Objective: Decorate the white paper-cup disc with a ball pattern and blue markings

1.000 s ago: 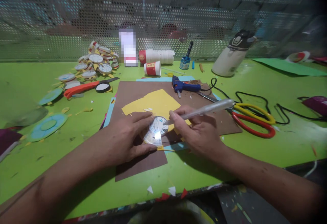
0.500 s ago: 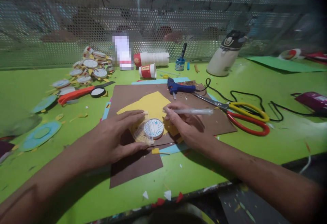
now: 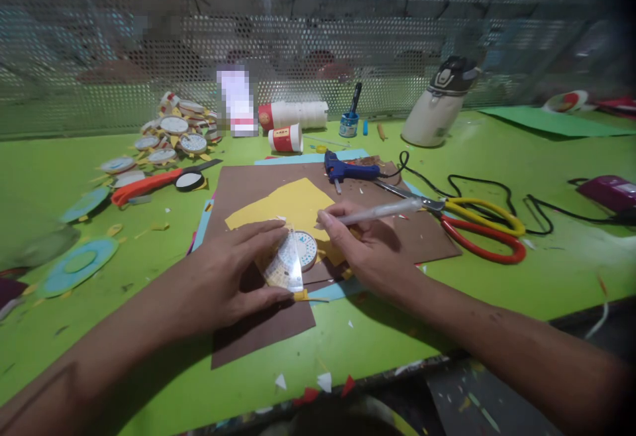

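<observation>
My left hand holds a clear plastic protractor between the thumb and fingers. Its straight edge lies across a small round disc with a white top and blue marks. Pinched in my right hand is a pale translucent pen, its tip end just above and right of the disc, its back end pointing right. Both hands rest over a piece of yellow paper on a brown sheet. The fingers of my left hand cover part of the protractor.
Scissors and a blue glue gun with a black cord lie right of the yellow paper. An orange-handled cutter and a pile of round discs are at left. Paper cups and a jug stand behind.
The protractor has shifted slightly down, and its straight edge now lies across the disc. My left thumb has moved down with it. The pen's back end has tilted up.
</observation>
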Demonstrator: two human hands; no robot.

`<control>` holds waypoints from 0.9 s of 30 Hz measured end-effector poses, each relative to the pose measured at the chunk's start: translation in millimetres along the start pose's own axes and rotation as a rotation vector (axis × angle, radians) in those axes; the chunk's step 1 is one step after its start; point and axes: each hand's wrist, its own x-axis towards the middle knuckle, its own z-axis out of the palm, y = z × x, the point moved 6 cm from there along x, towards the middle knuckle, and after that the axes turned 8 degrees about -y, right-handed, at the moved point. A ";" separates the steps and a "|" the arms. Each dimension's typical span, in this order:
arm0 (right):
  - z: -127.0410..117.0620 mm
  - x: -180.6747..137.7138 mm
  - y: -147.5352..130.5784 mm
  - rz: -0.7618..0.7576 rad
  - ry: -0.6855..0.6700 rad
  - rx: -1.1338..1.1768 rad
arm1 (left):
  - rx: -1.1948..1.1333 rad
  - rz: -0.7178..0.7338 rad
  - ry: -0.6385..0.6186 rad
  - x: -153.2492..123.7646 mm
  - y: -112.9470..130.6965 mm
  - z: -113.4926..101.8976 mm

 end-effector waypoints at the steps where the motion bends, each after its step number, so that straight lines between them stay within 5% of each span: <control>1: 0.0 -0.1 -0.4 -0.002 -0.003 -0.014 | 0.002 0.001 -0.006 0.5 0.4 1.3; 13: 3.9 1.0 3.2 0.055 -0.044 0.040 | 0.030 0.001 -0.025 4.8 5.1 5.4; 20: -0.3 1.3 -2.0 -0.197 0.009 -0.036 | 0.026 -0.007 0.020 -1.6 -1.3 -2.5; 27: 3.5 5.1 -5.2 -0.284 -0.291 -0.176 | 0.055 -0.027 0.112 -6.7 -8.4 -22.9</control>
